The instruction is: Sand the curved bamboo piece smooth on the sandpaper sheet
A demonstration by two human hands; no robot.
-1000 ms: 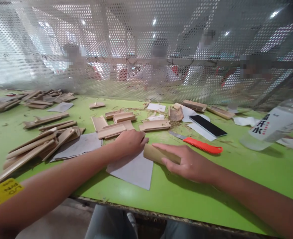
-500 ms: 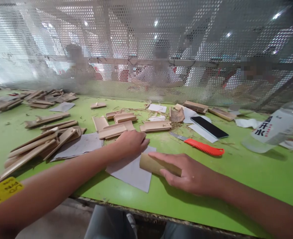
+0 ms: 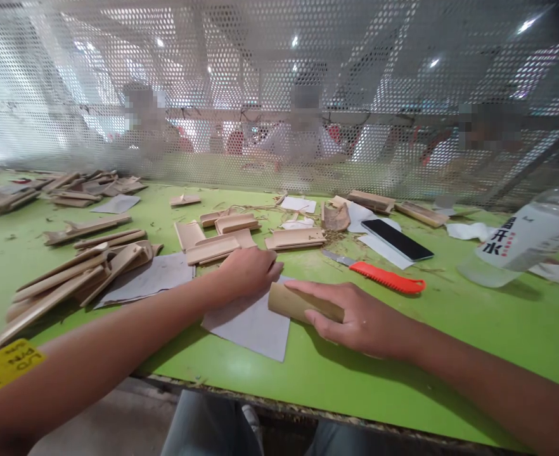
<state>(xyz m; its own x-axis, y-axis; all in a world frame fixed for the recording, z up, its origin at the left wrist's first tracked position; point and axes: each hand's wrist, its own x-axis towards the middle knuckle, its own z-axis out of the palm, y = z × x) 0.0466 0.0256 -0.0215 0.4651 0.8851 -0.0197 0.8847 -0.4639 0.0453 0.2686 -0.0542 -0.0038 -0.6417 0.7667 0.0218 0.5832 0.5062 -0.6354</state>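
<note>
My right hand (image 3: pixel 355 316) grips a short section of bamboo (image 3: pixel 289 303), thumb on the near side and index finger along the top. The bamboo's left end lies over a pale grey sheet of paper (image 3: pixel 251 329) on the green table. My left hand (image 3: pixel 250 272) is closed, with its knuckles up, and presses on the far part of that sheet; its fingertips are hidden. Just beyond it are several split bamboo pieces (image 3: pixel 215 247). An orange-handled knife (image 3: pixel 388 277) rests to the right, beyond my right hand, with its blade toward the left.
A stack of bamboo strips (image 3: pixel 65 282) and another grey sheet (image 3: pixel 146 278) lie left. A phone (image 3: pixel 397 239) and a tilted plastic bottle (image 3: pixel 521 237) are right. Behind the table stands a perforated screen (image 3: pixel 241 76) with people beyond. The table edge (image 3: pixel 241 399) is close to me.
The bamboo section and my right hand have shifted slightly up and right over the sheet. My left hand stays in place on the sheet. The view has tilted a little.
</note>
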